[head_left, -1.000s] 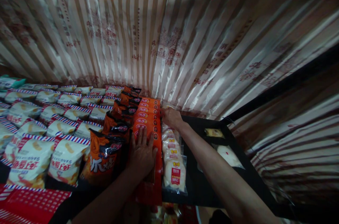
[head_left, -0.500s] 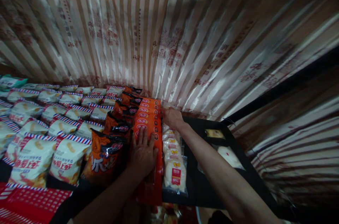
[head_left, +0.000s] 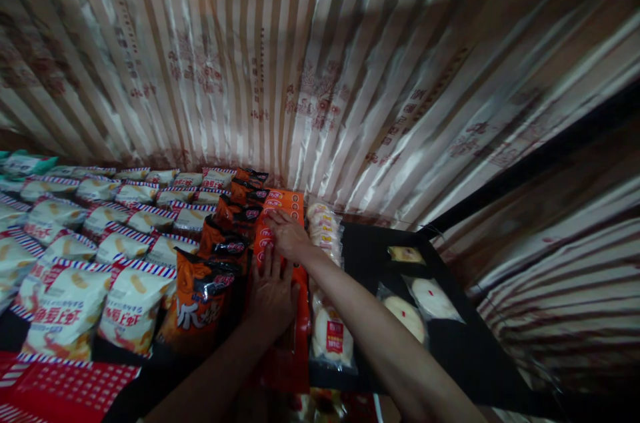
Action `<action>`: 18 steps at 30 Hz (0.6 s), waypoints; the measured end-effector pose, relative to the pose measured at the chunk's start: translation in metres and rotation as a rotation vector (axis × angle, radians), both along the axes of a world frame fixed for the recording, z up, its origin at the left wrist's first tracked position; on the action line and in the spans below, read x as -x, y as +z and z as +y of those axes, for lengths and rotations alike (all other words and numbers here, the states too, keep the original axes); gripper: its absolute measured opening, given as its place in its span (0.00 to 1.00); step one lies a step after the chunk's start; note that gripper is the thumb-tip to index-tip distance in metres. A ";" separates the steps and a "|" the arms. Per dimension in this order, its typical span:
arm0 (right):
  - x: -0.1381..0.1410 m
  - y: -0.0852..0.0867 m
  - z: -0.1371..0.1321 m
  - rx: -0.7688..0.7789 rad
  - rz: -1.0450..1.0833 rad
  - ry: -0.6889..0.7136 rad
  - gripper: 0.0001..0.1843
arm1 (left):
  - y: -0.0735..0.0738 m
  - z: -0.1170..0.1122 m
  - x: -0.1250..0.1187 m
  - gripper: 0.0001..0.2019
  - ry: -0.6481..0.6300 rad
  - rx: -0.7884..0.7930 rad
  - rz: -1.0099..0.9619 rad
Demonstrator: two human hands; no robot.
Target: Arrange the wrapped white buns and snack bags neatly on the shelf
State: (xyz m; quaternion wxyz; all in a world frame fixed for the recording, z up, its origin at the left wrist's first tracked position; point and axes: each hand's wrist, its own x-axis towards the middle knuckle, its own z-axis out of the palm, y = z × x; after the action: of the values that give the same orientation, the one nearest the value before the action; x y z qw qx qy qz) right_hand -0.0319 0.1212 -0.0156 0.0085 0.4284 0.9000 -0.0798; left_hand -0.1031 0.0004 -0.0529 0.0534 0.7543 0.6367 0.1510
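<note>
Shifting right hand (head_left: 287, 236) from crackers (head_left: 326, 236) onto orange packets (head_left: 284, 200), lower centre, pressing left hand (head_left: 273, 293) just below, keeping both flat, gripping nothing; apparently straightening, next needing even pressure.

The flat orange snack packets (head_left: 302, 326) lie overlapped in a tight, straight row, running from front to back on the black shelf (head_left: 363, 246). Each visible top edge bears a white-lettered oval logo at left and a ring-shaped mark at right. The front packet shows most, its lower part redder; the row's middle is partly hidden.
</note>
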 end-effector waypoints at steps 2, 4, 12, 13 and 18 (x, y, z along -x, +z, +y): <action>0.004 0.000 0.004 0.014 -0.026 -0.017 0.30 | 0.000 0.000 0.000 0.23 0.005 -0.007 0.003; 0.007 0.000 0.005 0.033 -0.038 -0.035 0.29 | 0.002 0.000 0.000 0.23 0.010 -0.010 0.008; 0.007 0.001 -0.033 0.026 0.249 -0.166 0.33 | 0.002 0.001 0.000 0.21 -0.033 0.017 0.018; 0.006 0.001 -0.043 0.013 0.329 -0.183 0.33 | 0.000 0.002 0.001 0.21 -0.040 0.032 0.020; -0.003 -0.005 -0.108 -0.100 0.649 -0.336 0.27 | -0.009 0.004 0.004 0.26 -0.051 0.043 0.057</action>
State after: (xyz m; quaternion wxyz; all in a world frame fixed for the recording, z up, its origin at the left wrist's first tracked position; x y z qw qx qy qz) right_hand -0.0288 0.0136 -0.0203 -0.3116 0.5226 0.7758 -0.1675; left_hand -0.1074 0.0047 -0.0618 0.0553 0.7730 0.6215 0.1144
